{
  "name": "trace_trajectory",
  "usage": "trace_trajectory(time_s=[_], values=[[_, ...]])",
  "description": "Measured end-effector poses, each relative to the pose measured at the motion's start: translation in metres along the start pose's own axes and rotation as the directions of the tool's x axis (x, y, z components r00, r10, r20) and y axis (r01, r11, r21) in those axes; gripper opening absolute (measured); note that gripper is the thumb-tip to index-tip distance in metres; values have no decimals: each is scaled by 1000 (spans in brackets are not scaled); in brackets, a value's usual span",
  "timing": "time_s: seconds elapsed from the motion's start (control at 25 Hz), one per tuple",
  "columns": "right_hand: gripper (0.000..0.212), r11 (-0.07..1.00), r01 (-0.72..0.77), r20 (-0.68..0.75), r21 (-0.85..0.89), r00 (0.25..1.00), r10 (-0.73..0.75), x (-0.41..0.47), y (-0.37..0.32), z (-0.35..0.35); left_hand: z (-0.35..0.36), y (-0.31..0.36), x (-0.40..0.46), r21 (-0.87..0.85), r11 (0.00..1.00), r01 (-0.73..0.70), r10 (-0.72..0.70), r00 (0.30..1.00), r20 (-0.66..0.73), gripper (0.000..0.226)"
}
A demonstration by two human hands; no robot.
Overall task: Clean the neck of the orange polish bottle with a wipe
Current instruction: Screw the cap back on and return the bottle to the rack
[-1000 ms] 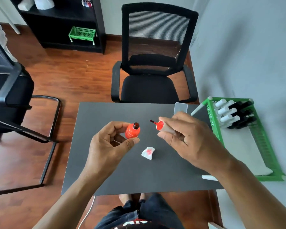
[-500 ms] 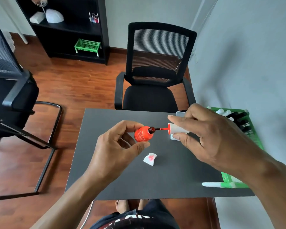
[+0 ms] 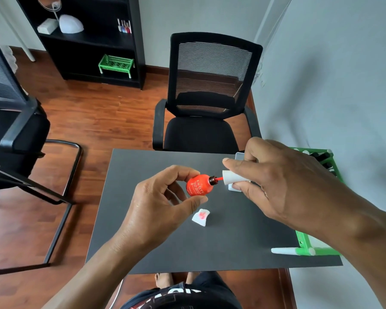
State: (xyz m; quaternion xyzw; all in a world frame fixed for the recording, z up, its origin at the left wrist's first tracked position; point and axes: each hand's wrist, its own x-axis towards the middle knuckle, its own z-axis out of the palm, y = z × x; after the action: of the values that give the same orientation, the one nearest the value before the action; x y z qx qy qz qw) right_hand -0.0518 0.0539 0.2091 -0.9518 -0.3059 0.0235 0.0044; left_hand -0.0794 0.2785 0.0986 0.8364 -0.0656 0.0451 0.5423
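At frame centre the left hand [image 3: 156, 208] pinches the tilted orange polish bottle [image 3: 197, 185] above the counter [image 3: 143, 219]. The right hand [image 3: 276, 184] holds the white cap [image 3: 233, 177], its brush at the bottle's open neck; a stained wipe [image 3: 201, 217] lies just below

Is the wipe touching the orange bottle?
Apart. The head view shows the wipe lying on the table, while the left hand holds the orange bottle above it.
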Motion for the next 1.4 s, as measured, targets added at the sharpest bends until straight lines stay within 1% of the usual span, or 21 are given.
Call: trace_trajectory(time_s=[0.08,0.4,0.48,0.64,0.68,0.76,0.84,1.0,1.12,1.2,1.32,1.4], values=[[26,1000,15,14,-13,1000,-14,3,-1,-2,0,5,1,9,1000,-20,20,1000,8,39],[20,997,76,34,29,996,-77,9,4,-2,-2,12,8,13,998,-64,63,998,29,44],[23,994,62,29,89,997,-65,9,6,0,-2,12,10,15,998,-66,66,997,32,44],[39,957,-19,11,289,1000,17,5,3,0,-2,11,11,-3,998,-64,64,997,42,44],[38,945,-35,19,326,999,30,3,1,-1,-3,11,11,-13,998,-62,63,997,41,43],[27,929,-52,22,366,999,47,1,0,-1,-3,11,11,-31,998,-63,64,997,40,40],[16,928,-65,9,367,998,66,2,0,2,-4,11,10,-34,997,-71,72,997,41,39],[28,918,-32,-45,395,997,54,3,-3,7,-6,12,7,-34,996,-79,81,994,70,40],[35,883,-35,-68,468,995,76,-5,-2,5,-6,10,5,-62,996,-56,60,996,63,39],[31,873,-32,-81,487,993,82,-10,-1,5,-6,10,4,-60,997,-50,53,997,64,41],[21,880,-8,-136,475,987,82,-11,2,8,-5,11,3,-59,997,-49,53,996,70,42],[16,896,-3,-130,444,989,67,-11,5,7,-5,12,3,-80,996,-45,51,996,72,41]])
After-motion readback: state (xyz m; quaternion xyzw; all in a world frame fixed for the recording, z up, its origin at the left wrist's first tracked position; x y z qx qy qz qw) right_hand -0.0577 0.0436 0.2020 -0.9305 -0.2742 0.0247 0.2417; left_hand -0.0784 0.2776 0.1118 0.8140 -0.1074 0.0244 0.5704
